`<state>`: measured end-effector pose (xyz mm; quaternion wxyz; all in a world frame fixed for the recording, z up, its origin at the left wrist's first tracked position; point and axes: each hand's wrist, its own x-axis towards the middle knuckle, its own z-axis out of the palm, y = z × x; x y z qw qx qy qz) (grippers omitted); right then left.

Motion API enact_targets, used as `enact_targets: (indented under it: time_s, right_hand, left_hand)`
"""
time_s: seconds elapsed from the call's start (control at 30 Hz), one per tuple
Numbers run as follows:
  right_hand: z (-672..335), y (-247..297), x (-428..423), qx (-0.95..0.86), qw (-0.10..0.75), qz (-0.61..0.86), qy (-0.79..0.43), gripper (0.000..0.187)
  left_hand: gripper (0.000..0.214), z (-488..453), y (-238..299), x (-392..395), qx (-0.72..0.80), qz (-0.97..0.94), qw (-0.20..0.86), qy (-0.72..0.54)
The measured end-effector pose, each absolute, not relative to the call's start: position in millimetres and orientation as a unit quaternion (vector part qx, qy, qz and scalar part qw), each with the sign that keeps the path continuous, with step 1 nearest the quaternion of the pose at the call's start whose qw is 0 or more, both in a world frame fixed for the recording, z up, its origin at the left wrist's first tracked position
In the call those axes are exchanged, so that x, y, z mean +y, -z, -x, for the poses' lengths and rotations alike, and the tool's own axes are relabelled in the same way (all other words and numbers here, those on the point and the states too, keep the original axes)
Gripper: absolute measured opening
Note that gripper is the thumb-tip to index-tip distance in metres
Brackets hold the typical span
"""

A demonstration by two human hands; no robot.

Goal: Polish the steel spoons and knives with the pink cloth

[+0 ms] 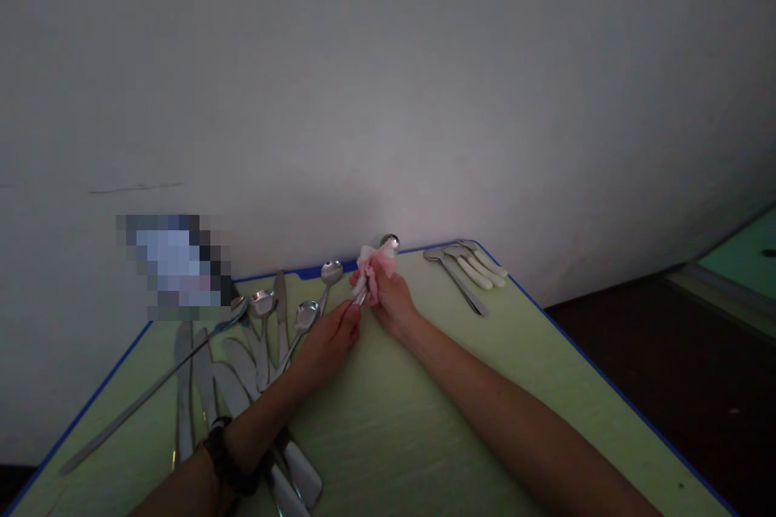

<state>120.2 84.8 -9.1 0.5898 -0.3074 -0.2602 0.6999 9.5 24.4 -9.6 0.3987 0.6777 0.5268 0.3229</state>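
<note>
Near the table's far edge my left hand [332, 333] is closed around the handle of a metal spoon [391, 241]. Its shiny bowl points up and away, toward the wall. My right hand [393, 300] pinches a pink and white cloth [377, 265] wrapped about the spoon's neck, so that part of the spoon is hidden. Beside my left hand lie a spoon with a squarish bowl [306, 313] and another with a round bowl [331, 272]. To the right of my right hand rests a grey metal spoon [457, 283] on the table.
Several white-handled utensils [478, 265] lie at the far right corner of the green, blue-edged table [418, 428]. Several knives [183, 388] and a long-handled spoon [151, 389] spread over the left side. A blurred-out object [175, 262] leans by the wall [388, 97].
</note>
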Motion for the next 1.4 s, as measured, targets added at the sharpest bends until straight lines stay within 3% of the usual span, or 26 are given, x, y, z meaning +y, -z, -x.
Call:
enact_targets:
  time_s: [0.17, 0.37, 0.53, 0.63, 0.87, 1.23, 1.4]
  right_hand:
    - [-137, 9, 101, -0.228, 0.623, 0.308, -0.682, 0.021]
    - [-164, 17, 121, -0.351, 0.646, 0.347, -0.582, 0.029]
    - [-176, 21, 128, -0.395, 0.668, 0.382, -0.503, 0.024]
    - [-176, 17, 126, -0.356, 0.67, 0.35, -0.549, 0.019]
    - [-176, 6, 116, -0.326, 0.546, 0.258, -0.727, 0.007]
    - [-141, 1, 95, -0.154, 0.569, 0.254, -0.767, 0.022]
    - [-144, 6, 101, -0.177, 0.592, 0.28, -0.735, 0.014]
  left_hand:
    - [0.034, -10, 6, 21, 0.535, -0.695, 0.383, -0.291]
    - [0.036, -9, 0, 16, 0.526, -0.714, 0.381, -0.263]
    - [0.041, -9, -4, 15, 0.517, -0.712, 0.395, -0.264]
    - [0.043, -6, -6, 14, 0.506, -0.719, 0.401, -0.256]
    - [0.043, -3, -6, 12, 0.483, -0.718, 0.428, -0.261]
    - [0.042, -5, 0, 14, 0.494, -0.717, 0.417, -0.259]
    - [0.043, -6, -3, 17, 0.498, -0.714, 0.42, -0.256]
